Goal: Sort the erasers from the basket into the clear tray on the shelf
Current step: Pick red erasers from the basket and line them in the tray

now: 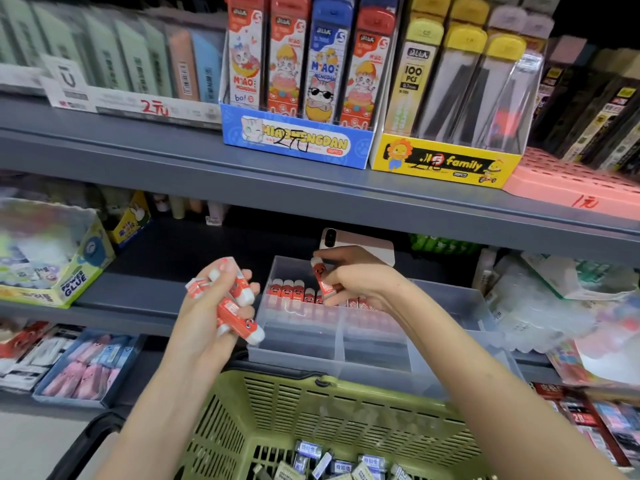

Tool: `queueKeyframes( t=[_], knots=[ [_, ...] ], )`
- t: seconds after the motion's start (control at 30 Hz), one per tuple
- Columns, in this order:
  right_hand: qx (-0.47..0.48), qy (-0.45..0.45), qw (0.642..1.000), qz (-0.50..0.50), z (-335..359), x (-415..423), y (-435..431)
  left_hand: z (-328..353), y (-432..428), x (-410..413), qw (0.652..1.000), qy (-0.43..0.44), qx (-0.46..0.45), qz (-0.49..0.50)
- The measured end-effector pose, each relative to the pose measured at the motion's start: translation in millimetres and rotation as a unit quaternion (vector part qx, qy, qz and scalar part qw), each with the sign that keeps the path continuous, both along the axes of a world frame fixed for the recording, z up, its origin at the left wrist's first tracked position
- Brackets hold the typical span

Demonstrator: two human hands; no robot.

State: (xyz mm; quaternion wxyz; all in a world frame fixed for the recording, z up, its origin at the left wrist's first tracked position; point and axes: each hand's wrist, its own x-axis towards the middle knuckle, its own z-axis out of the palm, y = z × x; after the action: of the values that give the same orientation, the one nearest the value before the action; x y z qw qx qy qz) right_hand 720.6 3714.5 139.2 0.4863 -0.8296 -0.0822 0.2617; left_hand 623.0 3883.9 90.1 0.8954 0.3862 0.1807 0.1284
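While pinching eraser, right hand curled

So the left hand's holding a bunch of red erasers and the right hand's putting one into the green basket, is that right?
Not quite. The head view shows the right hand holding one red eraser over the clear tray, by the row already standing there, not the green basket. The left hand does hold a bunch of red erasers.
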Motion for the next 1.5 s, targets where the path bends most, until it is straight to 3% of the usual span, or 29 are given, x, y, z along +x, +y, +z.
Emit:
queueKeyframes(
  t=[0.07, 0.23, 0.57, 0.7, 0.93, 1.0, 1.07, 1.17, 1.3, 1.4, 1.47, 1.5],
  knots=[
    [0.001, -0.036, 0.999, 0.006, 0, 1, -1, -1, 0, 0, 1.000, -0.002, 0.008, -0.004],
    [-0.142, -0.206, 0.968, -0.007, -6, 7, 2, -1, -2, -2, 1.000, -0.003, 0.003, -0.011],
    [-0.196, -0.181, 0.964, 0.008, -30, 15, 12, -2, -5, 0, 0.999, 0.017, -0.033, -0.019],
    [-0.322, -0.269, 0.906, 0.046, -38, 12, 16, -1, -6, 0, 0.999, 0.014, -0.036, -0.030],
    [-0.356, -0.300, 0.884, 0.048, -47, 14, 21, -1, -8, -1, 0.999, 0.012, -0.033, -0.032],
    [-0.371, -0.353, 0.857, 0.052, -41, 6, 22, -1, -7, -2, 0.999, 0.013, -0.028, -0.036],
    [-0.281, -0.409, 0.868, 0.030, -34, -13, 21, 0, -7, -3, 0.999, 0.016, -0.037, -0.033],
    [-0.088, -0.355, 0.930, 0.041, -24, -63, 27, 0, -8, -3, 0.995, 0.001, -0.100, -0.006],
    [-0.074, -0.277, 0.956, 0.058, -24, -100, 35, 1, -13, -5, 0.993, -0.013, -0.119, 0.020],
    [0.070, -0.125, 0.989, -0.018, -21, -100, 32, 2, -15, -6, 0.993, -0.031, -0.105, 0.038],
    [0.170, -0.033, 0.983, -0.067, -18, -94, 25, 2, -13, -6, 0.995, -0.038, -0.076, 0.048],
    [0.197, -0.029, 0.976, -0.088, -15, -87, 18, 1, -12, -7, 0.996, -0.036, -0.055, 0.054]
  ],
)
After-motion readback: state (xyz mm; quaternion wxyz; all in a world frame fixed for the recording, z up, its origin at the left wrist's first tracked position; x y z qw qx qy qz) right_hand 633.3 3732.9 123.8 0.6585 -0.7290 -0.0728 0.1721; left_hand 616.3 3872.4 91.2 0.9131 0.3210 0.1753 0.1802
